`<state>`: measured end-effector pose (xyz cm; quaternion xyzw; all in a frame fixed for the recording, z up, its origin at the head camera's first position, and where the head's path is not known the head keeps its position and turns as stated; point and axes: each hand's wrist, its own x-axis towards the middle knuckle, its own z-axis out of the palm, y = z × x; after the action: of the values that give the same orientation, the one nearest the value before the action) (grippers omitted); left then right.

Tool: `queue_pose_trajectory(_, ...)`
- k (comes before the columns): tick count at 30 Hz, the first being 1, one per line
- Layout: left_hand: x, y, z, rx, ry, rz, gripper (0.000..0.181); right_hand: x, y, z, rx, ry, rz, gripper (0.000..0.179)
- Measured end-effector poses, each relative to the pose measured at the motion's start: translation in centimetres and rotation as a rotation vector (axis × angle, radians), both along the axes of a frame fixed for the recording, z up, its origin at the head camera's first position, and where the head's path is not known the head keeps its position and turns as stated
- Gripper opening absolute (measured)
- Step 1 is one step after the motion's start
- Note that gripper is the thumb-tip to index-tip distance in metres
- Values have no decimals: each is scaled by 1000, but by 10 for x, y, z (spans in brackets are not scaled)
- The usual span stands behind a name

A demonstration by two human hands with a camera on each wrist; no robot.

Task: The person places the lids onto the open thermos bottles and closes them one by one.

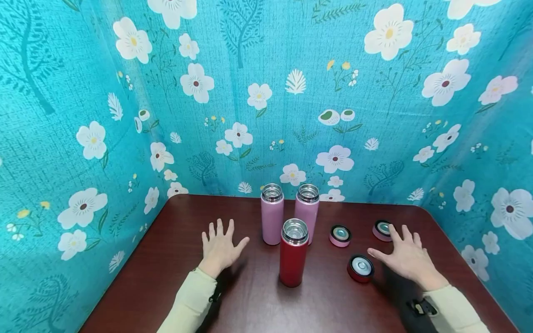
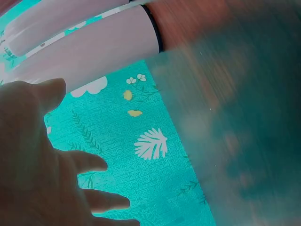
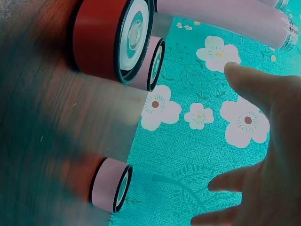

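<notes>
Two pink thermos bottles, a left one and a right one, stand upright without lids behind a red thermos bottle, also lidless with its steel mouth showing. My left hand is spread over the table to the left of the bottles, holding nothing. On the right, my right hand has its fingers spread beside the lids. A red lid and two pink lids, one nearer the bottles and one by my right fingertips, lie with their inner sides up.
The dark brown table has rounded far corners. A turquoise curtain with white flowers hangs behind it and along both sides. The pink bottles stand near the table's far edge.
</notes>
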<state>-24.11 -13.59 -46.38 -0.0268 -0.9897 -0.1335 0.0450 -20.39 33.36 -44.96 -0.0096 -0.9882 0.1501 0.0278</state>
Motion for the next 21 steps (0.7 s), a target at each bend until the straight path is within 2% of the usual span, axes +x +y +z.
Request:
queue_pose_trajectory(5,-1,1,2,104,64,-34,69,1,-5,1,5,12,43,108)
queue_pose_trajectory(10,0,3,5,207,125,-104,41,4,-9,1,-21,-18,95,92)
queue_pose_trajectory(14,1,7,6,298,166,-201,22,3,-11,-2,-36,-29,142,84)
queue_pose_trajectory(16,1,9,5,363,180,-270,17,2,-13,-4,-33,-31,166,83)
queue_pose_trajectory(21,4,21,1,573,143,-433,24,1,-19,-9,-23,-81,213,91)
